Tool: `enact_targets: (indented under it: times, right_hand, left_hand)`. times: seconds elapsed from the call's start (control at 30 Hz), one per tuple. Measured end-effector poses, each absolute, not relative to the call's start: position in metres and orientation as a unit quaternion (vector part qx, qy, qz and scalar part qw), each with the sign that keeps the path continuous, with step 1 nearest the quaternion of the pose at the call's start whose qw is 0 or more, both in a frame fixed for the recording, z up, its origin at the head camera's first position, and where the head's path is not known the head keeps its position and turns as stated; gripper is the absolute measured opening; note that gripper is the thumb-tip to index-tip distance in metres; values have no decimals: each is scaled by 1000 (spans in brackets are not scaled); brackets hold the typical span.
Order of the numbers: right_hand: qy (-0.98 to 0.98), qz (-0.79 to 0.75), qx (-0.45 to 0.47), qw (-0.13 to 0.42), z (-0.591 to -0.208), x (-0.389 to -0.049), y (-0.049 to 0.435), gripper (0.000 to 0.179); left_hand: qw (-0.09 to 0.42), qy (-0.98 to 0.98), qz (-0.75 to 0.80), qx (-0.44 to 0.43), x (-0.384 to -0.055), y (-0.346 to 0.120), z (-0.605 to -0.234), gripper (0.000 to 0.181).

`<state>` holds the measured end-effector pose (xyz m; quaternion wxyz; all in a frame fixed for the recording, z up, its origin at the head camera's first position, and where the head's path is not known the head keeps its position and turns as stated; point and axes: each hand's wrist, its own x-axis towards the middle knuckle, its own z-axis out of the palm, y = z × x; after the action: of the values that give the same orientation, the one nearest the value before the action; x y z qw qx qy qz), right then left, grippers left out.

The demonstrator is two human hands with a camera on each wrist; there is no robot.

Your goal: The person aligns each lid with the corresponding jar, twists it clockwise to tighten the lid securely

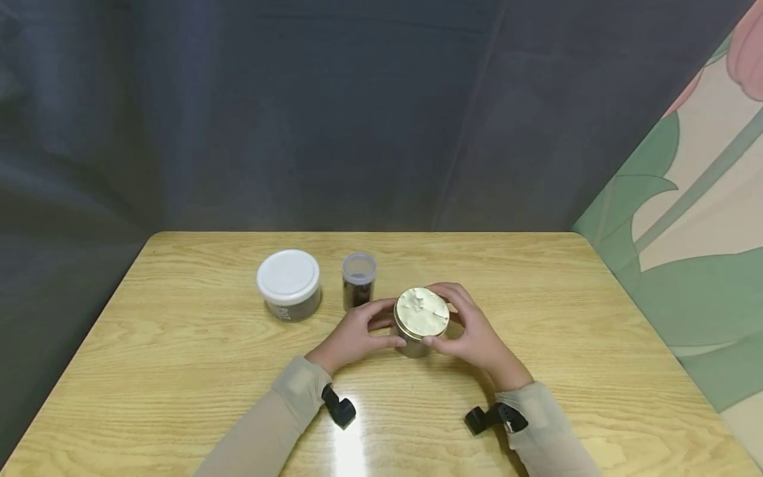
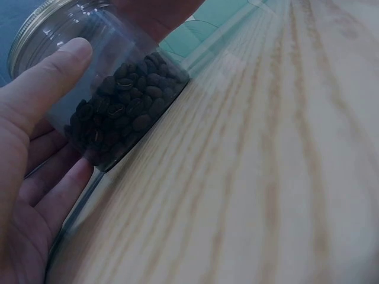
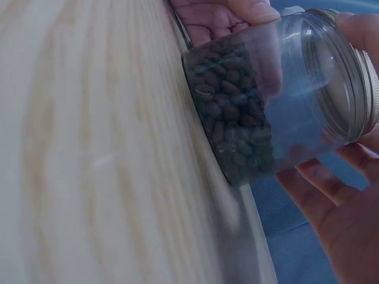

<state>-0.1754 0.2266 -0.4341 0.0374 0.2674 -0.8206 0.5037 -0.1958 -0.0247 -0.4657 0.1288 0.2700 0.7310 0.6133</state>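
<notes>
A clear jar (image 3: 284, 100) of dark coffee beans (image 3: 231, 112) stands upright on the table, capped with a gold lid (image 1: 421, 313) whose top looks crinkled. My left hand (image 1: 360, 334) holds the jar from the left; in the left wrist view its thumb (image 2: 62, 68) lies along the clear wall below the lid, with fingers curving round the far side. From the right, my right hand (image 1: 477, 334) grips the jar high up, thumb and fingers spread around the lid's rim. The beans fill roughly the lower half.
Behind my left hand stands a narrow clear container (image 1: 359, 278) with dark contents. Farther left is a wide tub (image 1: 289, 281) with a white lid. A dark curtain (image 1: 357, 119) hangs beyond the wooden table's (image 1: 208, 397) back edge, and a floral-patterned cloth (image 1: 703, 265) borders the right.
</notes>
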Motion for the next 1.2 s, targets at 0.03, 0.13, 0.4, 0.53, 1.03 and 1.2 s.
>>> enact_targets:
  times: [0.03, 0.13, 0.4, 0.53, 1.03, 1.2]
  right_hand:
    - [-820, 504, 268, 36, -434, -176, 227, 80]
    - [-818, 503, 277, 32, -434, -177, 228, 81]
    - [-817, 503, 281, 15, -436, -177, 227, 80]
    - [-819, 505, 272, 15, -437, -176, 225, 77]
    - [-809, 537, 236, 11, -437, -174, 223, 89]
    - [-792, 543, 277, -7, -437, -176, 232, 89]
  left_hand:
    - [129, 731, 613, 271, -196, -25, -466, 71]
    - [126, 730, 610, 281, -196, -25, -466, 70]
    - [126, 731, 608, 282, -196, -27, -466, 70]
    - [127, 732, 609, 278, -195, -27, -465, 71]
    - [119, 727, 617, 277, -195, -25, -465, 71]
    - [120, 730, 616, 272, -196, -24, -467, 72]
